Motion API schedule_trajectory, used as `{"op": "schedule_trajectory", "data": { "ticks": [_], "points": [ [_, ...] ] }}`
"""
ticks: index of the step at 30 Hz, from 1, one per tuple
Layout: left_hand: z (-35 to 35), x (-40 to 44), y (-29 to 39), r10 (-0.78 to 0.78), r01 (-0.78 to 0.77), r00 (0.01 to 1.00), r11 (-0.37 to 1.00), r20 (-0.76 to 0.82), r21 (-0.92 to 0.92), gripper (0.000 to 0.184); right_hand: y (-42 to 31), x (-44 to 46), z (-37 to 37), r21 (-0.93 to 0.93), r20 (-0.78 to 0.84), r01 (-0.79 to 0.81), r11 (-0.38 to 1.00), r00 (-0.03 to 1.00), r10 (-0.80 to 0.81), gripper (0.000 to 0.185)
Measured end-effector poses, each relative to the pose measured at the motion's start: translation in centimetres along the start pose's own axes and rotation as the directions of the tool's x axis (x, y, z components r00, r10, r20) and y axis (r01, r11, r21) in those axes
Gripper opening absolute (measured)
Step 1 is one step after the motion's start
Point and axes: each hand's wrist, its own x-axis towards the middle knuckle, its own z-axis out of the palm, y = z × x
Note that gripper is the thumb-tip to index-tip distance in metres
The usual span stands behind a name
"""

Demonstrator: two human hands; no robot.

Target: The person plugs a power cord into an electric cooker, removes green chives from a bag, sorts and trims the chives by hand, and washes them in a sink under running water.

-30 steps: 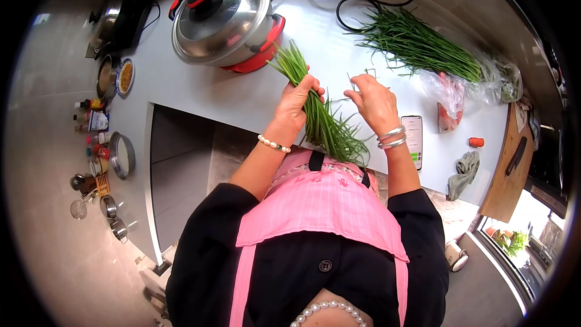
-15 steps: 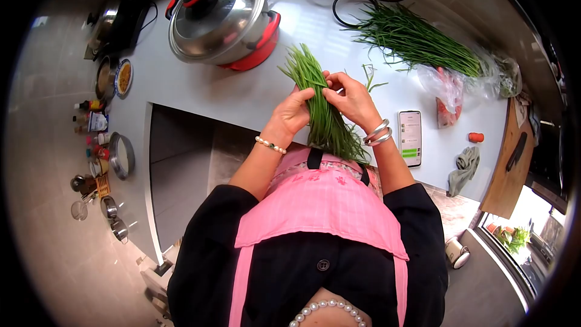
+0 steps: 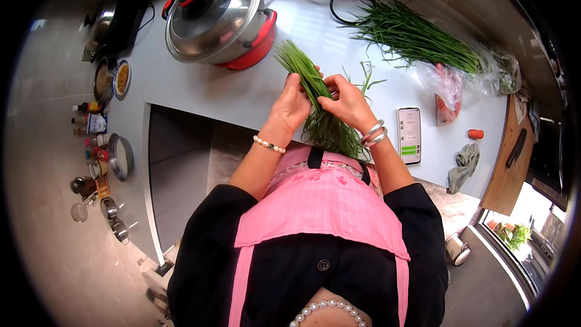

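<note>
A bunch of green chives point(image 3: 310, 79) is held over the counter's front edge, its pale cut-looking ends toward the pot and its leafy ends drooping toward my apron. My left hand point(image 3: 292, 104) is closed around the bunch, thumb on top. On the bunch's right side, my right hand point(image 3: 347, 104) has its thumb and fingers pinched together on some of the chives; the exact strands are hidden. A few loose chive pieces point(image 3: 368, 79) lie on the counter just beyond my right hand.
A lidded steel pot point(image 3: 212, 21) with red handles stands at the back left. Further right lie a large pile of chives point(image 3: 417, 36), a plastic bag point(image 3: 446, 91), a phone point(image 3: 409, 136), a grey cloth point(image 3: 464, 168) and a wooden board point(image 3: 507, 163) with a dark-handled knife point(image 3: 516, 148).
My left hand has shifted its grip, its thumb now higher and lying along the bunch. My right fingers have moved slightly down and left on the chives.
</note>
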Motion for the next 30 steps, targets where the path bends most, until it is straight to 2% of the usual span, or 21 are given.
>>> {"op": "schedule_trajectory", "data": {
  "ticks": [2,3,6,7,11,14,15,18,20,23,25,28,30],
  "points": [
    [1.2,-0.5,-0.1,0.097,-0.082,0.995,0.96,-0.04,0.268,0.046,0.7,0.6,-0.4,0.223,0.112,-0.055,0.973,0.993,0.031,0.035],
    [1.9,-0.6,-0.1,0.122,-0.091,0.99,0.936,-0.069,0.339,0.042,0.3,0.5,-0.8,0.315,0.142,-0.104,0.943,0.988,0.062,0.03],
    [0.5,0.0,0.4,0.097,-0.085,0.995,0.954,-0.027,0.288,0.038,0.3,0.7,-1.9,0.426,0.249,-0.182,0.886,0.965,0.078,0.028],
    [0.1,0.2,0.3,0.095,-0.084,0.995,0.957,-0.027,0.277,0.037,0.2,0.8,-2.0,0.37,0.251,-0.19,0.909,0.963,0.098,0.026],
    [0.0,0.4,0.8,0.061,-0.05,0.997,0.972,-0.042,0.229,0.033,1.0,1.2,-1.8,0.462,0.275,-0.225,0.858,0.956,0.102,0.023],
    [-0.4,0.6,0.7,0.029,-0.017,0.997,0.987,-0.07,0.157,0.031,0.2,0.7,-2.2,0.457,0.324,-0.317,0.831,0.929,0.177,0.024],
    [-0.4,0.6,0.7,0.021,-0.01,0.996,0.992,-0.082,0.129,0.031,0.4,0.7,-1.9,0.456,0.313,-0.302,0.837,0.935,0.167,0.025],
    [0.4,0.8,-0.3,0.123,-0.067,0.979,0.949,-0.164,0.309,0.034,1.2,1.0,-1.0,0.451,0.268,-0.249,0.857,0.954,0.136,0.029],
    [0.8,0.7,-0.3,0.13,-0.074,0.983,0.924,-0.127,0.375,0.039,1.3,1.2,-0.4,0.445,0.22,-0.201,0.872,0.969,0.111,0.032],
    [0.8,0.7,-0.3,0.124,-0.08,0.989,0.914,-0.086,0.397,0.042,1.0,1.2,0.1,0.252,0.157,-0.132,0.959,0.983,0.094,0.035],
    [1.1,0.2,0.1,0.121,-0.089,0.991,0.912,-0.056,0.401,0.043,1.1,1.5,-0.4,0.408,0.218,-0.208,0.889,0.968,0.127,0.034],
    [0.2,0.1,1.2,-0.003,-0.013,0.997,0.978,0.075,0.209,0.04,0.7,1.5,-1.6,0.586,0.306,-0.319,0.745,0.938,0.162,0.031],
    [1.2,-0.5,2.2,-0.059,0.053,0.998,0.976,0.024,0.213,0.04,0.6,1.3,-2.0,0.699,0.367,-0.403,0.591,0.911,0.187,0.03]
  ]
}}
